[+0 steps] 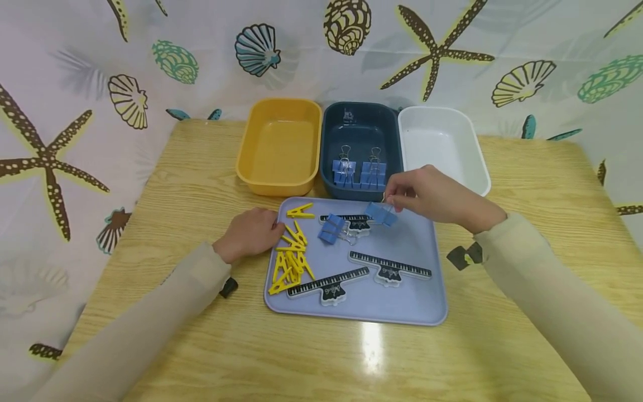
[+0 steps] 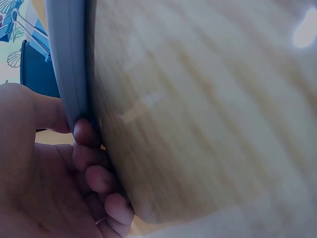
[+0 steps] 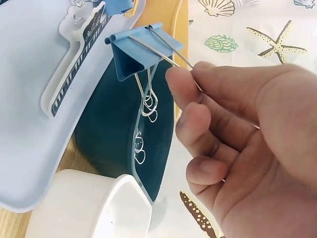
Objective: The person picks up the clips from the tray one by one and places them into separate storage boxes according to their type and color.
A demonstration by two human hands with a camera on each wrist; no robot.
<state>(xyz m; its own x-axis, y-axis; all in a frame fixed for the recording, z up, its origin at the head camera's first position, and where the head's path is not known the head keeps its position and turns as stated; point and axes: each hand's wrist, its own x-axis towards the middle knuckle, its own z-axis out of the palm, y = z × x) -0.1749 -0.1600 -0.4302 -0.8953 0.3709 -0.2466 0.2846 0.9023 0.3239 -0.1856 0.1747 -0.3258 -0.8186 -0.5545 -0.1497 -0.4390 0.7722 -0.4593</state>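
My right hand (image 1: 432,192) pinches a blue binder clip (image 3: 141,47) by one wire handle, between thumb and index finger. The clip hangs over the back of the lavender tray (image 1: 387,307), close to the navy bin (image 1: 363,195). On the left, my left hand (image 1: 251,231) grips the tray's edge, its thumb over the rim and its fingertips at the outer side in the left wrist view. Another blue binder clip (image 1: 331,229) lies on the tray. Several yellow clothespins (image 1: 291,259) are heaped along its left side. Three piano-keyboard clips (image 1: 389,268) are spread across it.
Behind the tray, a yellow bin (image 1: 281,145), the navy bin and a white bin (image 1: 442,139) stand in a row. Two blue binder clips (image 1: 373,173) are in the navy bin. A shell-patterned cloth (image 1: 301,56) hangs behind the wooden table (image 1: 201,167).
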